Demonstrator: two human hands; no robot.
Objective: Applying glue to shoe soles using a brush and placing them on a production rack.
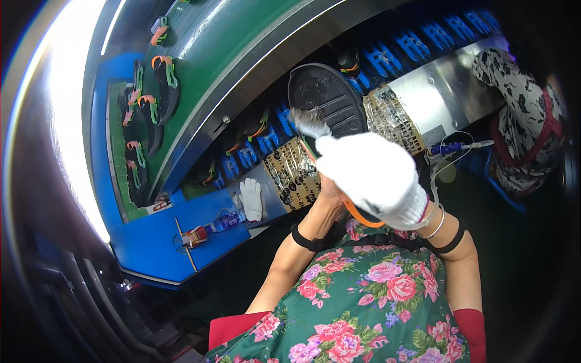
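Note:
My right hand [372, 175], in a white knit glove, is closed around a brush whose pale, worn bristles [308, 123] point away from me, over the near left edge of a black ridged tray [333, 109]. The far part of that tray looks wet and shiny. Just below the glove, my bare left hand [330, 189] is closed on a sandal, mostly hidden behind the glove. An orange strap [362, 216] of the sandal curves out beneath my right hand, and a thin dark edge shows by the left fingers.
Sandals [164, 91] with orange and green straps lie on a green conveyor belt [236, 42]. Blue racks [384, 59] line the far side of the taped metal ledge [290, 172]. A spare white glove [250, 199] and a bottle [225, 222] lie left. A person's patterned sleeve [508, 85] reaches in from the right.

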